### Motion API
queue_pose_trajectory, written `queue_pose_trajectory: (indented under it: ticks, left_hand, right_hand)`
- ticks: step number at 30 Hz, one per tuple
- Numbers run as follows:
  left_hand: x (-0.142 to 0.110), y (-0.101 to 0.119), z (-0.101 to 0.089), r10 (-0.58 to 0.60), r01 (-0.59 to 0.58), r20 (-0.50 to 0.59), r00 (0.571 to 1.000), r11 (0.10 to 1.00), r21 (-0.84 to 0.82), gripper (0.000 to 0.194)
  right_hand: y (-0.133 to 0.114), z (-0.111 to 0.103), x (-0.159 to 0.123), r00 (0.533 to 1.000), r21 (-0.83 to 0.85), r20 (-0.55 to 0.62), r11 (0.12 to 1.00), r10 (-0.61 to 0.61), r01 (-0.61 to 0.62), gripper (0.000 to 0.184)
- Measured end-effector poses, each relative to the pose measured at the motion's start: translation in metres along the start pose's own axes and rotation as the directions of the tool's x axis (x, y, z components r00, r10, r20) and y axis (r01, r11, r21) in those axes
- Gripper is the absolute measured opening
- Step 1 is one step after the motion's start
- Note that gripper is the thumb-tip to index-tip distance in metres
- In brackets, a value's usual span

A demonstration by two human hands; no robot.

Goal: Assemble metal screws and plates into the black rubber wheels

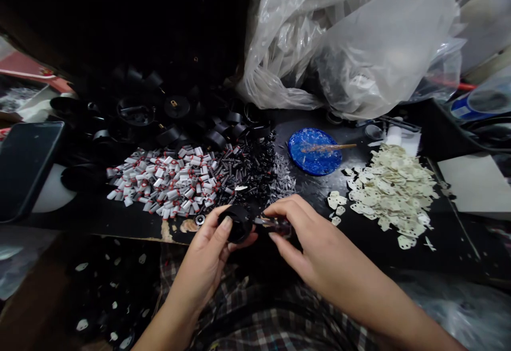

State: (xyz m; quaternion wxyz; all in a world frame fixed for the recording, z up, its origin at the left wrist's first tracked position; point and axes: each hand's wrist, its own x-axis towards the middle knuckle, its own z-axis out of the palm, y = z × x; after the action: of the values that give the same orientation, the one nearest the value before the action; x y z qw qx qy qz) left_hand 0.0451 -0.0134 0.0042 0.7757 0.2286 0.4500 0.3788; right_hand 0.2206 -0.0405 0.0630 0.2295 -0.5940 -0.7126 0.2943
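At the table's front edge, my left hand (214, 250) is closed round a black round plastic housing (238, 223), its hollow side tipped toward me. Just to the right, my right hand (305, 236) pinches a small dark, glossy piece (281, 227) with a paler, metallic-looking end directed at the housing. What kind of piece it is I cannot make out, nor whether it touches the housing. Behind my hands lie grey sleeves with red rings (171, 178), small springs (233, 167), tiny black parts (259, 165) and thin grey pieces (282, 175), all in loose heaps.
A blue lid (313, 151) holds a clear smear and a thin stick (345, 146). Flat cream plates (393, 186) are heaped at the right. Black housings (175, 107) crowd the back left, plastic bags (351, 37) the back. A phone (27, 165) leans at the left.
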Motion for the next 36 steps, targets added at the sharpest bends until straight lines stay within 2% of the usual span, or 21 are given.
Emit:
queue_pose_trajectory:
  ticks: [3,7,12,15,17,19,20,22,23,24,25,26,28,29,30,32,36]
  left_hand:
    - [-0.001,0.004,-0.004,0.019,-0.018,-0.019,1.0,1.0,0.017,0.022]
    - [-0.001,0.004,-0.006,0.02,-0.02,-0.006,1.0,1.0,0.004,0.022]
    - [-0.001,0.001,-0.003,0.019,-0.02,0.015,1.0,0.999,0.041,0.02]
    - [-0.001,0.002,-0.006,0.042,-0.049,0.045,0.998,0.984,0.169,0.021]
    - [-0.003,0.006,-0.013,0.115,-0.14,0.092,0.989,0.923,0.359,0.019]
    - [-0.006,0.01,-0.022,0.247,-0.32,0.205,0.947,0.774,0.547,0.019]
    - [-0.008,0.012,-0.026,0.316,-0.433,0.296,0.901,0.68,0.592,0.022]
    - [-0.014,0.013,-0.031,0.428,-0.631,0.463,0.776,0.524,0.572,0.033]
    - [-0.016,0.012,-0.031,0.473,-0.68,0.489,0.733,0.486,0.549,0.036]
    - [-0.018,0.01,-0.03,0.509,-0.678,0.452,0.732,0.488,0.549,0.036]
    - [-0.019,0.007,-0.026,0.526,-0.629,0.36,0.771,0.536,0.563,0.033]
    - [-0.019,0.003,-0.022,0.512,-0.542,0.231,0.827,0.619,0.568,0.029]
    - [-0.018,-0.005,-0.011,0.39,-0.342,0.004,0.921,0.801,0.491,0.021]
    - [-0.016,-0.007,-0.006,0.311,-0.265,-0.047,0.949,0.87,0.416,0.021]
    - [-0.014,-0.01,-0.002,0.244,-0.21,-0.062,0.968,0.918,0.336,0.021]
    - [-0.009,-0.011,0.003,0.167,-0.151,-0.066,0.984,0.969,0.194,0.022]
    - [-0.005,-0.008,0.002,0.128,-0.124,-0.076,0.989,0.99,0.061,0.02]
  right_hand:
    - [-0.001,-0.003,0.001,0.998,0.02,0.057,1.0,-0.025,0.024,0.025]
    - [0.0,-0.007,0.001,0.991,-0.091,0.096,0.99,-0.097,0.105,0.027]
    - [0.001,-0.009,0.0,0.989,-0.108,0.128,0.99,-0.075,0.089,0.023]
    - [0.0,-0.01,-0.001,0.99,-0.049,0.136,0.998,-0.04,0.047,0.019]
    - [0.0,-0.012,-0.002,0.985,0.054,0.169,0.998,0.02,-0.03,0.017]
    - [0.001,-0.015,-0.006,0.957,0.206,0.272,0.966,0.098,-0.157,0.018]
    - [0.001,-0.016,-0.008,0.93,0.293,0.348,0.928,0.121,-0.23,0.021]
    - [0.004,-0.016,-0.012,0.868,0.446,0.482,0.821,0.114,-0.356,0.027]
    - [0.006,-0.016,-0.013,0.847,0.503,0.521,0.766,0.101,-0.401,0.03]
    - [0.007,-0.014,-0.014,0.845,0.54,0.525,0.729,0.098,-0.42,0.031]
    - [0.009,-0.012,-0.013,0.861,0.542,0.493,0.732,0.121,-0.413,0.029]
    - [0.012,-0.009,-0.011,0.892,0.496,0.42,0.78,0.168,-0.381,0.025]
    - [0.017,-0.001,-0.004,0.946,0.22,0.194,0.928,0.26,-0.3,0.014]
    - [0.02,0.003,0.001,0.961,0.022,0.078,0.964,0.263,-0.266,0.011]
    - [0.023,0.006,0.006,0.971,-0.164,0.001,0.958,0.241,-0.237,0.013]
    - [0.028,0.013,0.016,0.986,-0.397,-0.027,0.903,0.166,-0.164,0.016]
    - [0.032,0.019,0.024,0.997,-0.502,0.051,0.865,0.055,-0.022,0.015]
